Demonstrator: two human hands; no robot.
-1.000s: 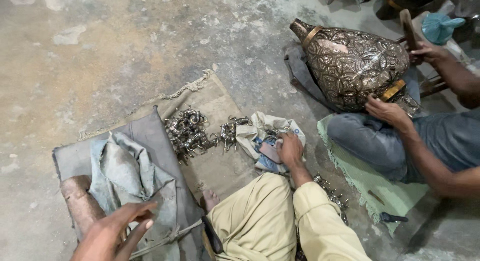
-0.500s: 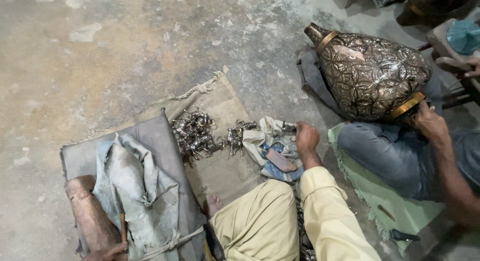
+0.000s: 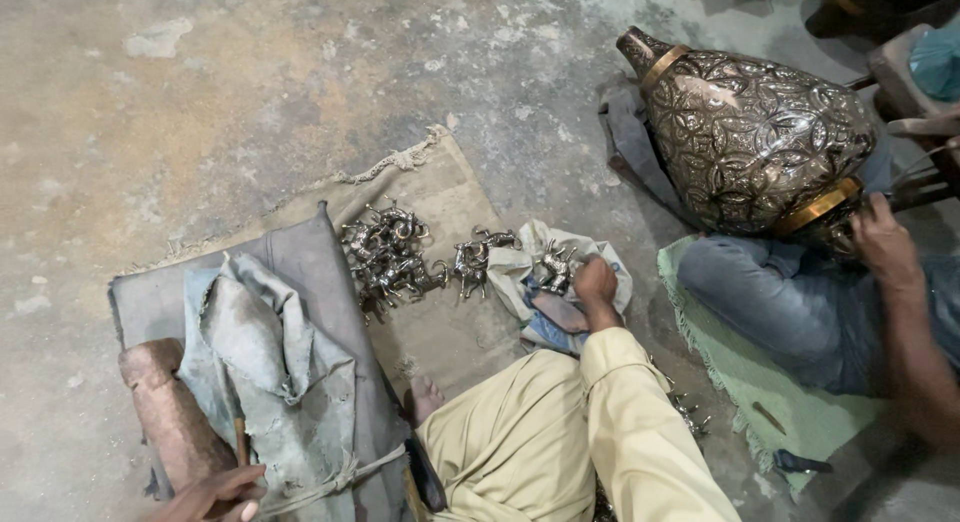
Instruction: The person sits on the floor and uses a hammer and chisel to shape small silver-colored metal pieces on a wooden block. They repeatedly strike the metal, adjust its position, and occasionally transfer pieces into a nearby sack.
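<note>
My right hand (image 3: 596,281), in a beige sleeve, rests knuckles up on a crumpled pale cloth (image 3: 520,267) that holds small dark metal figurines (image 3: 556,265). Its fingers curl down among them, and what they grip is hidden. More figurines lie in a pile (image 3: 385,252) on the brown mat (image 3: 440,182) to the left. My left hand (image 3: 212,493) sits at the bottom edge, closed around a thin wooden stick (image 3: 239,438) beside a grey cloth-covered pad (image 3: 310,272). My beige trouser leg (image 3: 500,452) and bare toes (image 3: 425,394) lie between the hands.
Another person sits at the right on a green mat (image 3: 720,372), with a hand (image 3: 880,237) on a large embossed metal vase (image 3: 750,132) lying across their lap. A rusty brown cylinder (image 3: 165,412) lies by the grey pad. The floor is bare concrete (image 3: 200,92).
My left hand has dropped from over the grey pad to the bottom edge. My right hand stays on the pale cloth. The view has shifted, and the other person's hand now sits at the vase's base.
</note>
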